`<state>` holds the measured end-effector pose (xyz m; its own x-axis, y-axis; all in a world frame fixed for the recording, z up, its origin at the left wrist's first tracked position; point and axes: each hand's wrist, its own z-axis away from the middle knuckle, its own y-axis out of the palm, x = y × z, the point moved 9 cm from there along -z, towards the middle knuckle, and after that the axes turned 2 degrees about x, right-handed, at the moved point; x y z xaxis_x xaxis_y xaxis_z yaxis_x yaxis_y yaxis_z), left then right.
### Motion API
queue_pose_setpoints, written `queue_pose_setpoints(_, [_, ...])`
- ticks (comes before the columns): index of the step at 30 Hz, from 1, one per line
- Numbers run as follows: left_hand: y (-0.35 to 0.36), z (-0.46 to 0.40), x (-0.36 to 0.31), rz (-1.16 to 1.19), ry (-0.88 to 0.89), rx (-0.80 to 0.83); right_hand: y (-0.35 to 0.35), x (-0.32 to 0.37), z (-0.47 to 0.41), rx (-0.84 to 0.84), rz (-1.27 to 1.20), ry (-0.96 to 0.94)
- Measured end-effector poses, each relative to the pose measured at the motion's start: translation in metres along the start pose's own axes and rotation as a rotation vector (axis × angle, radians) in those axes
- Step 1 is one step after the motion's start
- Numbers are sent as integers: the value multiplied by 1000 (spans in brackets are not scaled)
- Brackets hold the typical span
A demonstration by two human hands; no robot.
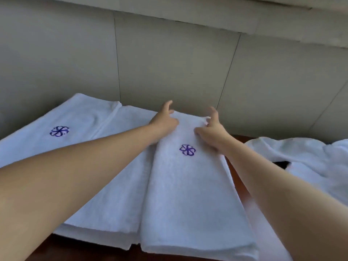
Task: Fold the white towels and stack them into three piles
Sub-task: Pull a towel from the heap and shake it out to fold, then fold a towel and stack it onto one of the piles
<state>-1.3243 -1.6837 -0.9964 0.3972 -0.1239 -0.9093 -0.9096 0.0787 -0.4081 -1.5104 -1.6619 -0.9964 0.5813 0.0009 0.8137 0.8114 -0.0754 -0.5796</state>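
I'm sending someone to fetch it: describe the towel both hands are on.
On the dark wooden table against the grey tiled wall, find the long folded towel in the middle. It overlaps the flat left towel; unlike the crumpled heap to its right, it's neatly folded.

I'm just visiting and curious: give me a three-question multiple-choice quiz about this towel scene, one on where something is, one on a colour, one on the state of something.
1. Where does the unfolded heap of towels lie?
A. Far right
B. Far left
C. Under both hands

2. What colour is the emblem on the folded towel in the middle?
A. Red
B. Purple-blue
C. Green

3. What is the right hand doing?
A. Hanging off the table
B. Holding a cup
C. Resting on the middle towel's far end

Answers: 1 A, the rumpled heap sits at the right edge. 2 B, the stitched flower is purple-blue. 3 C, it rests there opposite the left hand.
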Motion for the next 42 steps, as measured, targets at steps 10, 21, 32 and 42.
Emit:
queue_pose_setpoints(10, [11, 11, 0, -432, 85, 36, 5, 5, 18, 17, 323, -81])
queue_pose_setpoints(21, [-9, -3, 22, 145, -208, -54, -25, -63, 11, -95, -211, 400])
queue_pose_setpoints(32, [1, -29, 37, 169, -158, -113, -25, -73, -14, -230, -227, 291])
queue_pose_setpoints(42, [34, 26, -2, -751, 105, 120, -20, -14, 31, -103, 393, -35])
